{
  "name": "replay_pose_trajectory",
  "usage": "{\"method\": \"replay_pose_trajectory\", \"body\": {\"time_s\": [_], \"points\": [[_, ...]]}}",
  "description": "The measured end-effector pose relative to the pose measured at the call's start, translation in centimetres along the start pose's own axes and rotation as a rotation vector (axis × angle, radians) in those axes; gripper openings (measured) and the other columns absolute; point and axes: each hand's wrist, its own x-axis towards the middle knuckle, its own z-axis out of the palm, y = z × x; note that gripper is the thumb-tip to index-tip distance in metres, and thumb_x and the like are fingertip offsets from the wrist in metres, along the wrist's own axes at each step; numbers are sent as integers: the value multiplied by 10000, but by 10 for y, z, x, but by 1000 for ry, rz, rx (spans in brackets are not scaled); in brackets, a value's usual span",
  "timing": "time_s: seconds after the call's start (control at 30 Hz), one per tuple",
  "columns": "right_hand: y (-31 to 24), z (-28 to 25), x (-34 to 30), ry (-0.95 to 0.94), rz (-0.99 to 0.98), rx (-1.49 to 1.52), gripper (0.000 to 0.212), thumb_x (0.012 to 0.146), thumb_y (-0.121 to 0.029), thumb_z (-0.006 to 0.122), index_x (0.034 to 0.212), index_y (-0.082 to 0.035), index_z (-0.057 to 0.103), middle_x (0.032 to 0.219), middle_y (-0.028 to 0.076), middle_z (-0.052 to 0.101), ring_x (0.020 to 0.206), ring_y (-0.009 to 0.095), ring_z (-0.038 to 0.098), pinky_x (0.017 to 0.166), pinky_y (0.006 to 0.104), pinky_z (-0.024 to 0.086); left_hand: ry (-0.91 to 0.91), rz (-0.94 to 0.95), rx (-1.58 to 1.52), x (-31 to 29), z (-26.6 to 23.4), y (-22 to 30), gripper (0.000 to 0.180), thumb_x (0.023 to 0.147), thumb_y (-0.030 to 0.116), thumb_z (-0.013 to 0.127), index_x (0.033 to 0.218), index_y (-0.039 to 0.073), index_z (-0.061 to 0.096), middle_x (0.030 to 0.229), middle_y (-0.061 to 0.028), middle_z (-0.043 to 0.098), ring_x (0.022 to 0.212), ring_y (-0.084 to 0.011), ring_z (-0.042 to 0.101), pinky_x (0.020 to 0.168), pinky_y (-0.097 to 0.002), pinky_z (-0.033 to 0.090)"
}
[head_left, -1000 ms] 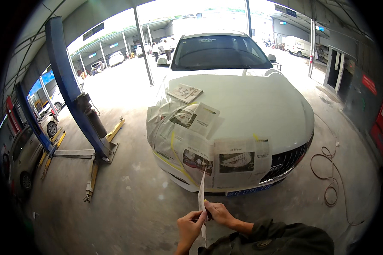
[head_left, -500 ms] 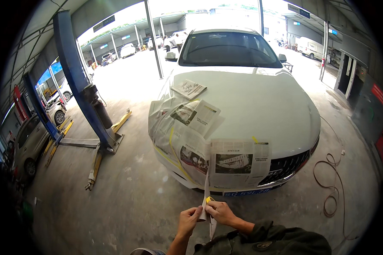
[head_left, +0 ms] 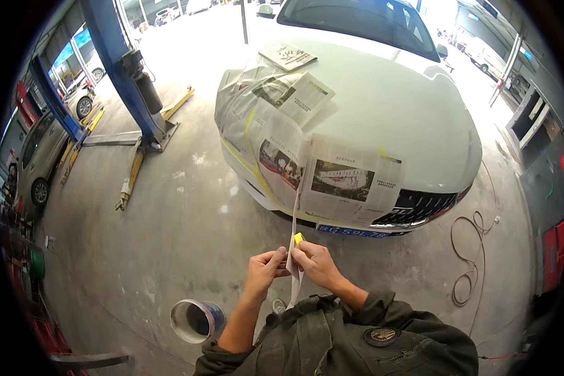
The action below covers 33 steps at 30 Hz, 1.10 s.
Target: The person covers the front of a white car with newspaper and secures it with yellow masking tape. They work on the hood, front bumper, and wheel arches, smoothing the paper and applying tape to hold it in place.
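In front of the white car my left hand pinches the edge of a hanging newspaper sheet, seen almost edge-on. My right hand closes round a small roll of yellow masking tape and touches the same sheet from the other side. Upward from my hands the sheet's narrow edge runs to the bumper. More newspaper covers part of the grille and front corner, with strips of yellow tape along it. A folded newspaper lies on the hood.
A bucket stands on the floor by my left forearm. Left of the car rises a blue lift post with yellow arms. A hose lies coiled at the right. Another car is at the far left.
My view has tilted down, so the car sits higher and the bucket shows. Both hands stay together at the sheet, the tape roll still in the right one.
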Motion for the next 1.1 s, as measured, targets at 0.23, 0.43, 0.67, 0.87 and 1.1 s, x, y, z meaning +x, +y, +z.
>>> {"method": "replay_pose_trajectory", "body": {"time_s": [0.23, 0.43, 0.67, 0.87, 1.1], "points": [[-4, 7, -9, -14, 10, -26, 291, 958, -220, 569, 849, 47, 607, 724, 168, 607, 635, 248, 591, 622, 378, 467, 19, -38, 31, -10, -6, -2, 301, 989, 250, 651, 999, -42, 722, 909, -96, 729, 771, -152, 713, 682, -295, 614], [-1, 11, -13, -2, -2, -50, 304, 962, -242, 565, 864, 41, 619, 731, 168, 610, 639, 251, 598, 623, 379, 469, 35, -66, 51, -9, -14, -7, 288, 963, 209, 676, 1016, -70, 721, 895, -124, 740, 782, -187, 729, 709, -321, 621], [-6, 7, -13, -17, 79, 16, 281, 931, -246, 583, 855, 22, 623, 724, 181, 604, 638, 287, 601, 636, 385, 483, -53, 57, 143, -9, -10, -11, 232, 926, 124, 705, 1033, -82, 713, 941, -108, 739, 807, -146, 708, 725, -289, 597], [16, -3, -5, -17, 32, -199, 235, 840, -223, 598, 857, 9, 628, 756, 197, 619, 654, 318, 601, 643, 395, 486, 133, 241, 623, -2, -25, -19, 167, 876, 65, 734, 997, -49, 737, 837, -42, 730, 736, -83, 636, 668, -234, 501], [73, -87, 28, 597, -78, -564, 214, 890, -165, 657, 1061, -49, 712, 972, 122, 721, 818, 266, 689, 735, 384, 532, 467, 439, 216, 7, -105, 36, 170, 956, 162, 695, 973, -7, 704, 773, -4, 683, 631, -58, 585, 560, -220, 471]]}}
